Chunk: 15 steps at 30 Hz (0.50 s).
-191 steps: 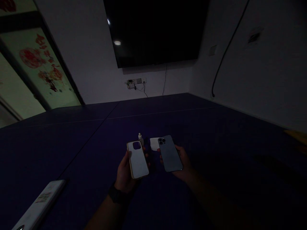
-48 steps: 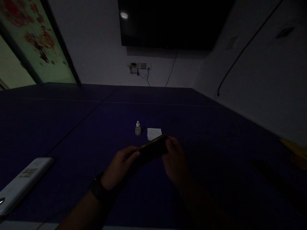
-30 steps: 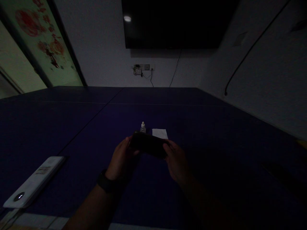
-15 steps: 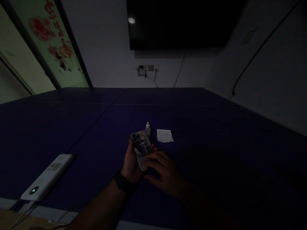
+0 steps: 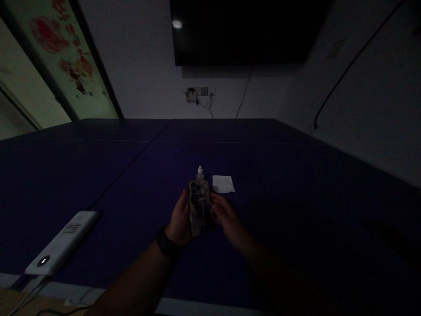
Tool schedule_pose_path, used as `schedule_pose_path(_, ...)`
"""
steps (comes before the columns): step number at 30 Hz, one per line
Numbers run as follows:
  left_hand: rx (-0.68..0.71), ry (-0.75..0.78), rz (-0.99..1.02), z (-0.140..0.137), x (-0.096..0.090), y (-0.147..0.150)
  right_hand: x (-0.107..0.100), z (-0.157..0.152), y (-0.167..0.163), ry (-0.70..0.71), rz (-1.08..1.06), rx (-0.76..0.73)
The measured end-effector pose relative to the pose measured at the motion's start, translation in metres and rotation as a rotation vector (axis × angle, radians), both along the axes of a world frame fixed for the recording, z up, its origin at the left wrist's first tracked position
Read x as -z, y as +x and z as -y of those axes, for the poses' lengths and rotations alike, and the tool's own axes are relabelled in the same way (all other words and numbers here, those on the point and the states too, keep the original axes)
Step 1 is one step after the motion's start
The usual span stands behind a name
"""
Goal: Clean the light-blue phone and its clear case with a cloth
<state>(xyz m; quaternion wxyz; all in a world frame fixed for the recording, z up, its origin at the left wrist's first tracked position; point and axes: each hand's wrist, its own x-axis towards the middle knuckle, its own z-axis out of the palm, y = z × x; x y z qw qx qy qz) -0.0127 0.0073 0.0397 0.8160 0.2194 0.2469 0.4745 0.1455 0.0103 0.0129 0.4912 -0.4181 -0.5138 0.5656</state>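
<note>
"What's furthest left?"

"A pale green panel (image 5: 64, 61) with blotchy red prints. Nearer, a long white slab (image 5: 64, 241), smooth and round-cornered, a small round display (image 5: 44, 260) lit at its near end, thin cables (image 5: 31, 287) trailing off."

"And the left hand (image 5: 178, 224)?"

"Black band (image 5: 166, 243) at the wrist, fingers wrapped around a cased phone (image 5: 200, 210). That's a rounded rectangle, back toward us, patterned dark and greyish, with a pale sword-like streak and lenses at the upper left. It's held up over the table (image 5: 279, 171)."

"Behind it?"

"A little bottle (image 5: 200, 174) with a white dropper cap, its lower part hidden by the phone. Then a thin white square (image 5: 223, 184), soft-looking, lying flat."

"The right hand (image 5: 232, 228)?"

"Fingers stretched to the phone's right edge. They seem to touch; whether they grip, I can't tell."

"Edges and room?"

"The slab's near end lies by the table's pale border strip (image 5: 210, 306). Between slab and left wrist there's a broad span of dark blue top, crossed by a dark seam (image 5: 131, 163). Bottle and square sit close beyond the phone. Rightward the top runs, deeply shadowed, to the side wall (image 5: 368, 105)."
</note>
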Motion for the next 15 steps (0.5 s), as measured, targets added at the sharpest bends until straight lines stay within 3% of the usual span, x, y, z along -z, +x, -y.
schedule_pose_path(4,0.005,0.030,-0.135,0.008,-0.007,0.010,-0.010,0.009,-0.002,-0.164,-0.156,-0.177)
schedule_pose_path(7,-0.097,0.039,-0.229,0.012,-0.014,0.012,-0.015,0.011,-0.004,-0.209,-0.234,-0.176)
schedule_pose_path(9,-0.125,0.020,-0.286,0.012,-0.017,0.008,-0.015,0.009,-0.003,-0.205,-0.180,-0.116)
schedule_pose_path(15,-0.029,0.080,-0.497,0.007,-0.014,-0.006,-0.007,-0.004,0.019,-0.191,0.112,-0.017)
